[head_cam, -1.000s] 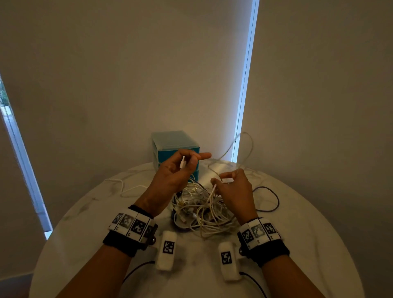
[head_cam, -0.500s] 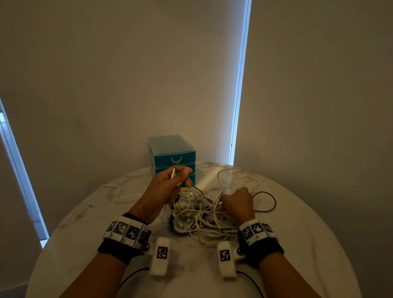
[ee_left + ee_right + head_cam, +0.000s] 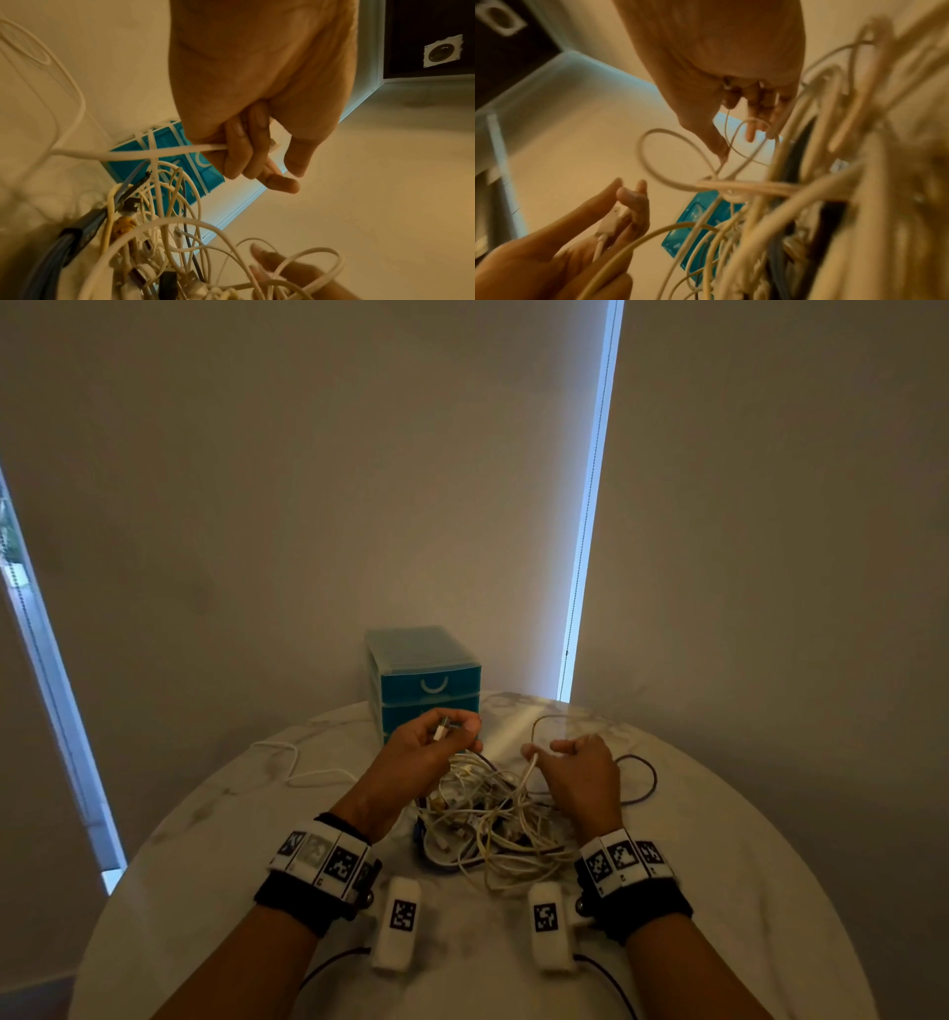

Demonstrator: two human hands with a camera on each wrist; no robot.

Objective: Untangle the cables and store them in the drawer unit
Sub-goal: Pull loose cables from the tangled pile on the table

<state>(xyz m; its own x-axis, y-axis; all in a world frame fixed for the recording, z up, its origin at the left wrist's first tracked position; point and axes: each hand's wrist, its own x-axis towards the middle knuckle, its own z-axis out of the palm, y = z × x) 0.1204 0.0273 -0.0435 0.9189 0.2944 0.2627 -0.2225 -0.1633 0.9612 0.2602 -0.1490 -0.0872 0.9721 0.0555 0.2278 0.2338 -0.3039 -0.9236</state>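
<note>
Left hand (image 3: pixel 421 752) is pinching a white plug (image 3: pixel 440 730) in a narrow grip; right hand (image 3: pixel 580 773) is pinching a thin white cable (image 3: pixel 529 770) above the tangle (image 3: pixel 488 824) on the surface (image 3: pixel 719 865).

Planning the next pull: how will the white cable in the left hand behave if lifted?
Likely floppy: the cable sags from the left hand. Probably light, held by a pinch. It may snag, since it runs into the tangle.
</note>
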